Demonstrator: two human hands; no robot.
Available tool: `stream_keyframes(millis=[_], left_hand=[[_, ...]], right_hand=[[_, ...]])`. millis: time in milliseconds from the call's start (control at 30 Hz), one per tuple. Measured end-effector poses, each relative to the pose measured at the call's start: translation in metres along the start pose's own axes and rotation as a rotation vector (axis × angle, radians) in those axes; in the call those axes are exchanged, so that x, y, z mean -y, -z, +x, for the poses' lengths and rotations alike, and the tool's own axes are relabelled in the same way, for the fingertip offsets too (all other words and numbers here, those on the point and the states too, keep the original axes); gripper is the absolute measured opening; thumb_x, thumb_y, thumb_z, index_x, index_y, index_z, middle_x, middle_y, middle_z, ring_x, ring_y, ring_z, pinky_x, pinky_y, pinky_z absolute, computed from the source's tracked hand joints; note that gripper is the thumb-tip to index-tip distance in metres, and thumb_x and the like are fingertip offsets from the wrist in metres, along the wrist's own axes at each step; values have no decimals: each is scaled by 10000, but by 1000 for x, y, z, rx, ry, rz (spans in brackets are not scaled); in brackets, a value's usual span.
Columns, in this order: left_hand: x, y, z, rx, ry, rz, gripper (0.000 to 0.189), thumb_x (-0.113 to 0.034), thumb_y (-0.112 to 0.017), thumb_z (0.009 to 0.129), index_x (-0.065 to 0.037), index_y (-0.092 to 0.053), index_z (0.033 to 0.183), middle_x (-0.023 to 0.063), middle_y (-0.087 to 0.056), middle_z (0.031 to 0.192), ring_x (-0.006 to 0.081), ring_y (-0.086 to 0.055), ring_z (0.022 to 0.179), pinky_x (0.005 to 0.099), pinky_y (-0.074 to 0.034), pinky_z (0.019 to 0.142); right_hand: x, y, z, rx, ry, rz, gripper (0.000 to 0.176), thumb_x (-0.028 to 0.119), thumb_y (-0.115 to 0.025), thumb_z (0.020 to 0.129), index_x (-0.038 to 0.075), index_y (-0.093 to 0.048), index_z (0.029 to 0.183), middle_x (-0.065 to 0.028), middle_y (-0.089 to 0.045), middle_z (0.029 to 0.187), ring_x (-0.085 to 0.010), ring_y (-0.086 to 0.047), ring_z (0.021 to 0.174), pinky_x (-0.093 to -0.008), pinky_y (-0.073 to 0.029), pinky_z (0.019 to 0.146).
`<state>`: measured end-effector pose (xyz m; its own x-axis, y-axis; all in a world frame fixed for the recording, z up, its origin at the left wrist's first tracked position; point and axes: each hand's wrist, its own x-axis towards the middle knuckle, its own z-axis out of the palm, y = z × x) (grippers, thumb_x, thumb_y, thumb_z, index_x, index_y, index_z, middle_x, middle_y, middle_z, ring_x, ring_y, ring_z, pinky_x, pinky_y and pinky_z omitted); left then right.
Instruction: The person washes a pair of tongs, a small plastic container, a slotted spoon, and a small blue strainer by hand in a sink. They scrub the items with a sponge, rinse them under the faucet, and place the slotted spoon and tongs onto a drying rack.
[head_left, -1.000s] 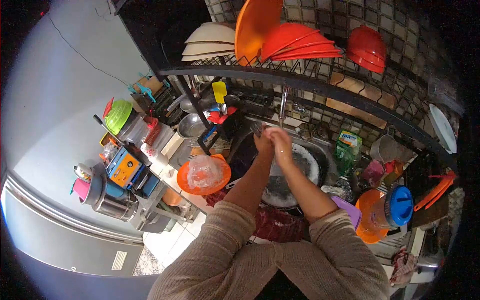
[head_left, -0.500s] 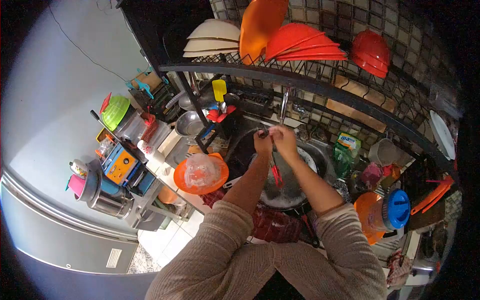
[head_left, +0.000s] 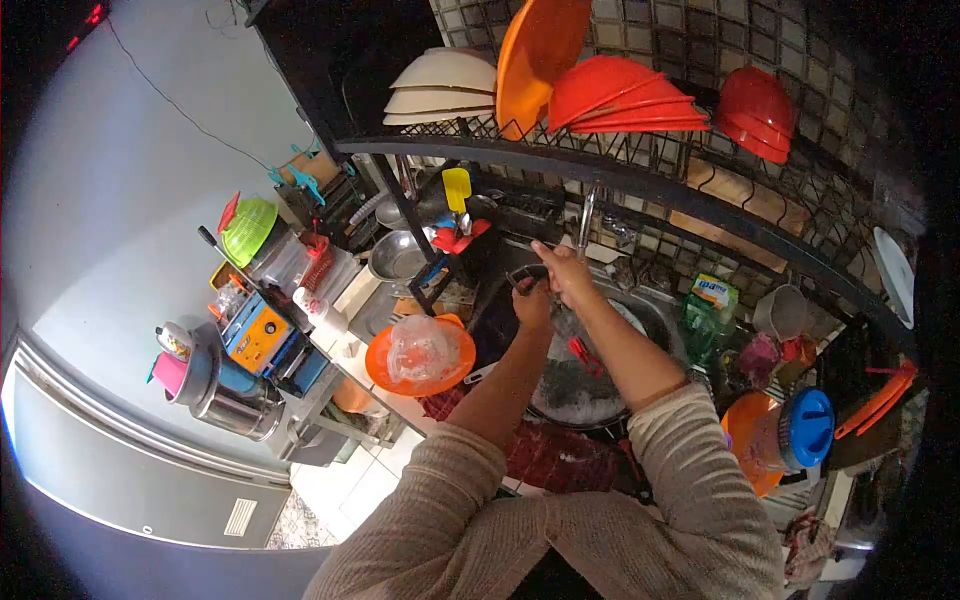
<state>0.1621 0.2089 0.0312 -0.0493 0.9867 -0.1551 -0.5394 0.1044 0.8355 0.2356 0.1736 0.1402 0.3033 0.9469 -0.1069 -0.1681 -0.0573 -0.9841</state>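
As fingers of the left hand (head_left: pixel 533 305) pinch a small dark-edged item (head_left: pixel 525 275), the right hand (head_left: pixel 567 276) extends one finger.

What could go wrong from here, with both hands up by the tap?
1. The small dark item in the left hand may be slick and could slip into the sudsy water below.
2. The orange plate, with a clear plastic item on it, sits near the counter edge; the left arm might nudge it off.
3. Raising the hands sharply might knock the rack and unsettle the leaning red bowls.
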Motion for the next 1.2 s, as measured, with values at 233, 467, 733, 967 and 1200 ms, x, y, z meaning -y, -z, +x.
stream_keyframes(millis=[233, 467, 733, 967, 1200], left_hand=[[-9, -15, -30, -65, 73, -140, 420, -84, -705, 697, -34, -459, 1033, 62, -523, 844, 155, -506, 744, 285, -417, 673], [-30, -30, -66, -197, 43, 59, 453, -192, -726, 741, -48, -435, 1057, 58, -498, 912, 160, -491, 795, 283, -411, 699], [-46, -15, -67, -197, 165, -20, 453, -279, -739, 741, -98, -447, 1037, 28, -522, 853, 132, -503, 726, 283, -378, 599], [-36, -7, -68, -206, 329, 15, 559, -447, -707, 734, -80, -437, 1057, 30, -502, 828, 137, -469, 662, 288, -352, 546], [-1, -6, -38, 185, 300, -338, 850, -521, -687, 728, -1, -312, 1287, 150, -560, 1055, 241, -577, 941, 381, -468, 778]], right_hand=[[-20, 21, -3, 106, -36, 260, 503, 537, -448, 888, 104, -459, 631, -9, -418, 548, -111, -349, 444, -258, -277, 402], [-14, 11, 44, 191, -123, 1067, 366, 415, -509, 887, 107, -486, 690, 13, -410, 564, -117, -360, 465, -246, -289, 419], [-24, 0, 92, 92, -122, 900, 373, 385, -422, 919, 142, -391, 638, 19, -302, 498, -111, -277, 398, -262, -235, 373], [-52, -11, 92, -424, 40, 953, 325, 357, -453, 919, 141, -412, 679, 17, -279, 513, -114, -268, 419, -268, -223, 369], [-29, -3, -2, -76, -50, 532, 231, 233, -716, 772, 50, -590, 837, -56, -624, 737, -74, -416, 448, -215, -334, 390]])
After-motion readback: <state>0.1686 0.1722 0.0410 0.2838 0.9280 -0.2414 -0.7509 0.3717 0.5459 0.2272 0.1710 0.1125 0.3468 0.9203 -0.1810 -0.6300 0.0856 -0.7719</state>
